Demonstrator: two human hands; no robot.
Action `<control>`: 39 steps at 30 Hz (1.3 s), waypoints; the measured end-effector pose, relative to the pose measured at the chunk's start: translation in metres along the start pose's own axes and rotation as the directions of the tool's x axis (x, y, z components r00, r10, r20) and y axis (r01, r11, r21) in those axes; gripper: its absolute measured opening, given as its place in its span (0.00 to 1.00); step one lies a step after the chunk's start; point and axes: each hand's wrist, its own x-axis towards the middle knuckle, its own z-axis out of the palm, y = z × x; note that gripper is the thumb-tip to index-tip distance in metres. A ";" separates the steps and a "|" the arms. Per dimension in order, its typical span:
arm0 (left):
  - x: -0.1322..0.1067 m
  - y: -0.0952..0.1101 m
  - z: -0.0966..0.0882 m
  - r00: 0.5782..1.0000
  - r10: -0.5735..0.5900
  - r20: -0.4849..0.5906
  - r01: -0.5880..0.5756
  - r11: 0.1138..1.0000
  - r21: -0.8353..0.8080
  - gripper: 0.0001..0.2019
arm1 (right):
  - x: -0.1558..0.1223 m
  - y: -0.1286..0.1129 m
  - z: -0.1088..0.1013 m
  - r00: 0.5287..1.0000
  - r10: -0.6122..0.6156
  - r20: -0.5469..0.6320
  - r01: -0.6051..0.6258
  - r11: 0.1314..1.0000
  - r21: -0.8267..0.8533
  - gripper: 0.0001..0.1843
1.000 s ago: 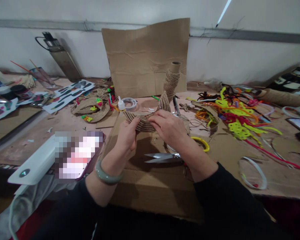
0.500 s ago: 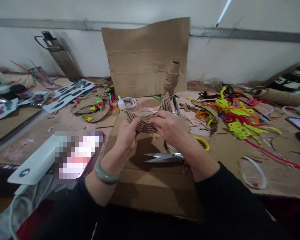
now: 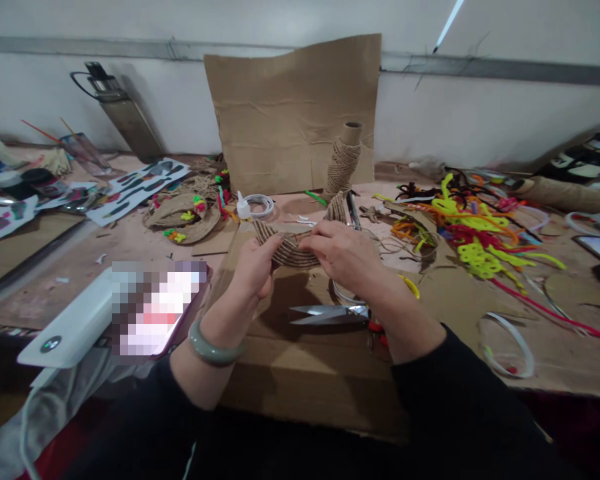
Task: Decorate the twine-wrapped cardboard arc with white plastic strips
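Both hands hold a curved piece wrapped in brown twine [image 3: 289,252] above a cardboard sheet [image 3: 300,360]. My left hand [image 3: 253,265] pinches its left end; a grey-green bangle sits on that wrist. My right hand [image 3: 341,255] is closed over the right part, fingertips pressing on the wrapped twine. The far end of the piece curls up behind my right hand. Open scissors [image 3: 330,313] with a yellow handle lie just below my right hand.
A twine-wrapped tube [image 3: 344,159] stands before an upright cardboard panel [image 3: 293,113]. A heap of coloured pipe cleaners [image 3: 473,233] lies right, a glue bottle [image 3: 242,207] and twine hat [image 3: 183,212] left. A phone [image 3: 153,310] on a white device sits near left.
The hands and the twine piece have barely shifted; my right hand's fingers moved slightly left along the wrapped twine.
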 end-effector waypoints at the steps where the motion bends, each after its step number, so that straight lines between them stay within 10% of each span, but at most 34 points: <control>1: 0.001 0.000 0.000 1.000 -0.006 0.007 0.006 1.000 0.002 0.09 | 0.000 0.000 0.000 1.000 -0.004 0.003 0.004 1.000 0.002 0.13; 39: -0.005 0.007 0.002 0.996 -0.002 0.084 0.001 1.000 0.013 0.18 | 0.000 0.003 -0.005 0.999 -0.040 0.036 0.039 0.999 0.027 0.11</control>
